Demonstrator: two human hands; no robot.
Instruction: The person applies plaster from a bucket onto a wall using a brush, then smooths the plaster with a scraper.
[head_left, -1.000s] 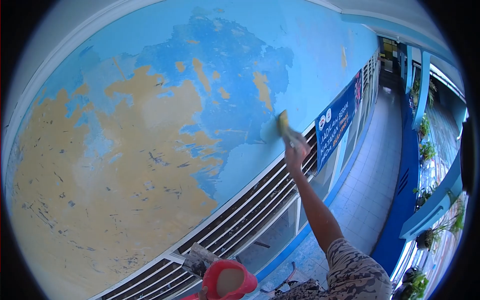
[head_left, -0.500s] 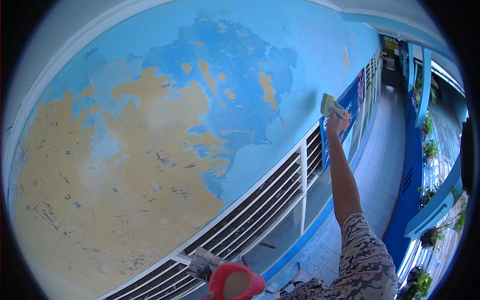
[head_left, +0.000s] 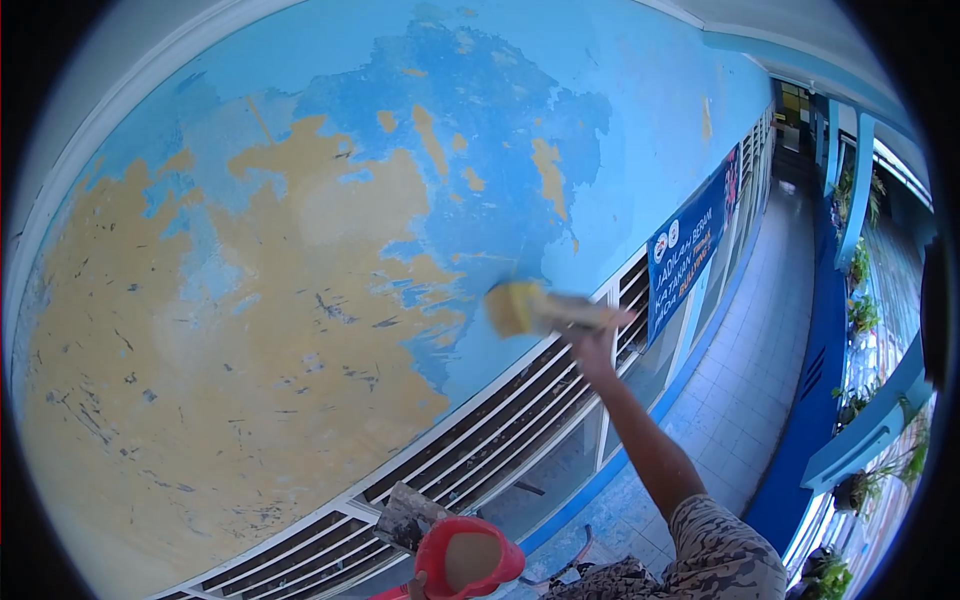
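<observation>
My right hand point(head_left: 592, 345) is closed round the pale handle of a wide paintbrush point(head_left: 515, 309). The brush is blurred by motion, its yellowish bristles turned left toward the wall point(head_left: 300, 230), over the lower part of the blue patch. At the bottom edge, the fingers of my left hand point(head_left: 418, 585) wrap the side of a red plastic dipper point(head_left: 433, 555), mostly cut off by the frame. Beige liquid point(head_left: 470, 560) stands inside it. A stained flat scraper blade point(head_left: 408, 517) sticks out just behind the dipper's rim.
White louvred vents point(head_left: 480, 440) run along the wall under the painted area. A blue banner point(head_left: 690, 250) hangs further along, above window panes. The tiled walkway point(head_left: 745, 330) stretches away at right, beside a blue railing point(head_left: 800, 400) and potted plants point(head_left: 862, 312).
My right hand has swung the brush left and down, from in front of the banner to beside the wall's lower blue area. My left hand and the dipper have barely moved.
</observation>
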